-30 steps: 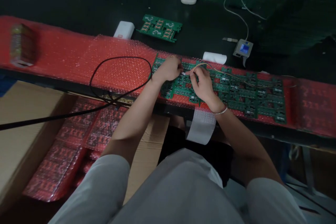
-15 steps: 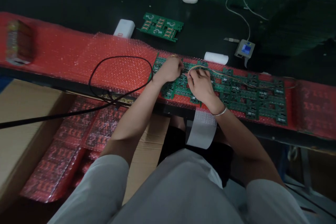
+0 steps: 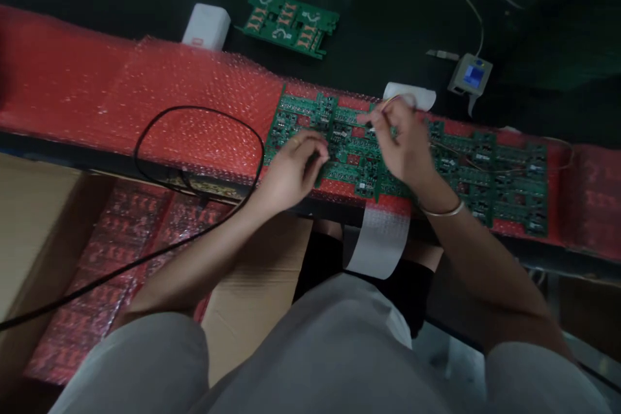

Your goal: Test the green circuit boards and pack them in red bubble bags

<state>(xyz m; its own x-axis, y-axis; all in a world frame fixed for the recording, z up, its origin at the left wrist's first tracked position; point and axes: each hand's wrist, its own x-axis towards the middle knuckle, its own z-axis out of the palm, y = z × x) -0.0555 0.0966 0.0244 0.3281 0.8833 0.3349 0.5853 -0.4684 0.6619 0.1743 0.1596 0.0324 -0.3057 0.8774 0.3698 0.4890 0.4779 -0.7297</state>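
Far left: an open cardboard box (image 3: 33, 226) sits below the bench edge, stacked with red-wrapped packs (image 3: 121, 239). A black cable (image 3: 204, 118) loops over the red bubble wrap (image 3: 121, 84) and drops off the edge across the box. The loop lies just beside the left forearm, so an elbow move could snag it and drag the wrap, and the boards ride on that wrap. Left hand (image 3: 294, 171) sits on the left end of the green board panel (image 3: 504, 187), fingers curled, tips down on it; can't tell if it's pinching anything or only steadying. The panel lies flat on the wrap near the bench's front edge and runs rightward under both hands. The wrap is soft, so too much push and the panel could flex or skate toward the edge. Right hand (image 3: 407, 145) is over the panel's upper middle, thumb and forefinger closed on the end of a thin lead (image 3: 391, 102). The tip is blurred, so the contact point is unclear. My read of the risk: parts are packed tight, and a slipped tip could bridge neighbours or land on the wrong spot. The lead trails right across the panel, so a tug could catch components. Small blue-screen unit (image 3: 469, 74) sits behind, clear of the panel.
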